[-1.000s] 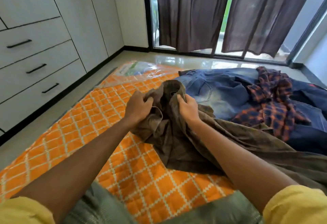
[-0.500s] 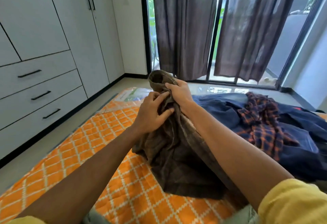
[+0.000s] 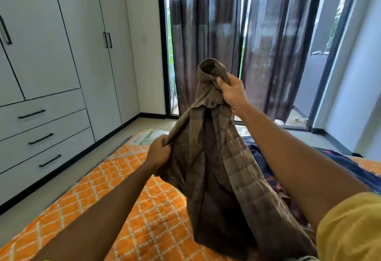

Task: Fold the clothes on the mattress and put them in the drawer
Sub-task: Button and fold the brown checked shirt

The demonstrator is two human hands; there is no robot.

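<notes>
Olive-brown checked cloth hangs between your hands above the orange quilted mattress (image 3: 127, 203): your right hand (image 3: 232, 93) has its grip pinched tight around the collar of the shirt (image 3: 216, 168), raised high before the dark curtains (image 3: 226, 44), while your left hand (image 3: 158, 153) has its grip bunched around a lower edge, likely a shoulder or sleeve seam. The shirt's tail trails down onto the mattress near your lap, so the garment is only partly lifted and not yet spread flat. The risk from here is a crooked fold: your two holds sit at uneven heights and the cloth twists between them, which could lock creases in if you lay it down as it hangs. The trailing hem could also drag across the blue clothes (image 3: 268, 157) heaped just beside it and tangle. The drawers (image 3: 41, 135) in the white wardrobe to your left are all shut, so one needs opening before anything can go in.
</notes>
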